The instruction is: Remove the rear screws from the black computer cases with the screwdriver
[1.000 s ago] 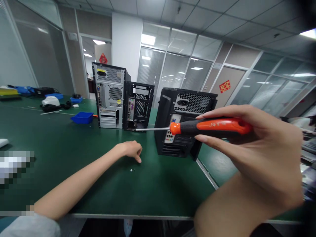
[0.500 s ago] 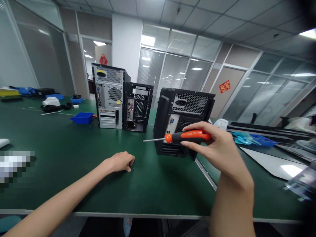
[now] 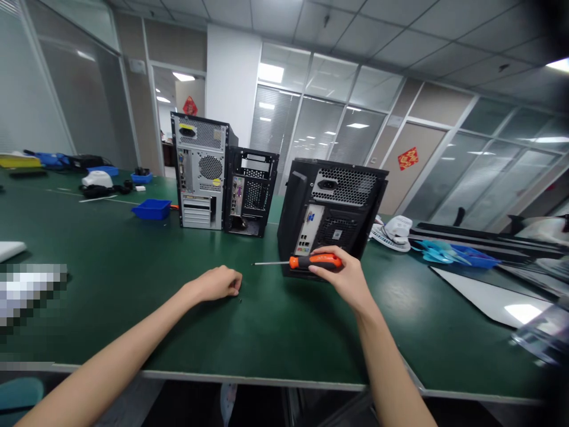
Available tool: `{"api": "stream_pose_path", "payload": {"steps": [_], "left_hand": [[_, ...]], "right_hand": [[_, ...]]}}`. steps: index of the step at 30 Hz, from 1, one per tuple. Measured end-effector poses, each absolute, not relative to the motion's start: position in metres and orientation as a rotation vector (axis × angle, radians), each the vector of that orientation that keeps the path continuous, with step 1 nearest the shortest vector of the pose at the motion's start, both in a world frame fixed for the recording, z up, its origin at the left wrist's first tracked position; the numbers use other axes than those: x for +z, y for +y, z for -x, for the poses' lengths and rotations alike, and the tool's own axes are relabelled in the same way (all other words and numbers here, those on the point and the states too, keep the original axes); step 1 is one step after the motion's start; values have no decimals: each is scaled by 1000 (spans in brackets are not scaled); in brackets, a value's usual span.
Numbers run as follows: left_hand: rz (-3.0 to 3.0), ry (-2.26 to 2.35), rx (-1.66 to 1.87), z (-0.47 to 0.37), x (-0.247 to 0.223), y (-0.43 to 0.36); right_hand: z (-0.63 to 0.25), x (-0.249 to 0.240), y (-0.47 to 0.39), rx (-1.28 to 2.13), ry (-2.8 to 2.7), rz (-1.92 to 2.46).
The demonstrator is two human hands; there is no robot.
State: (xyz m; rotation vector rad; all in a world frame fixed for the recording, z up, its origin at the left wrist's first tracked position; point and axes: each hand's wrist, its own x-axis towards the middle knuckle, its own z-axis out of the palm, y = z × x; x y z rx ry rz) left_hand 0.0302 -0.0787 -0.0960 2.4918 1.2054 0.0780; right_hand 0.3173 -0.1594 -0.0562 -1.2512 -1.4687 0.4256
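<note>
My right hand [image 3: 349, 276] is closed round the orange and black handle of a screwdriver [image 3: 313, 261], its thin shaft pointing left above the table. Behind it stands a black computer case [image 3: 351, 187], back panel facing me, ports and a power socket showing. My left hand [image 3: 220, 283] rests on the green table [image 3: 267, 332] with curled fingers; anything inside them is hidden. A tiny dark piece, perhaps a screw [image 3: 240, 300], lies just below its fingertips. The screwdriver's tip hangs a little to the right of that hand, apart from it.
Farther back stand a tall silver-backed computer case [image 3: 202, 172] and a smaller black case [image 3: 252, 193]. A blue tray [image 3: 152, 209] sits left of them. On the right are a white fan-like part [image 3: 397, 229], light blue blades [image 3: 438, 251] and a white panel [image 3: 480, 296].
My right hand has come left and down with the screwdriver, uncovering more of the black case's ports. My left hand has shifted slightly up, away from the tiny dark piece.
</note>
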Motion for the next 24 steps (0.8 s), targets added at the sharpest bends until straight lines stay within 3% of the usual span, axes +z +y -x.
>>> {"api": "stream_pose_path", "payload": {"steps": [11, 17, 24], "left_hand": [[-2098, 986, 882, -56, -55, -66], [-1587, 699, 1020, -74, -48, -73], [-1387, 561, 1081, -77, -46, -80]], "right_hand": [[-330, -71, -150, 358, -1049, 1023], [-318, -69, -174, 209, -1045, 957], [-303, -70, -200, 15, -1091, 950]]}}
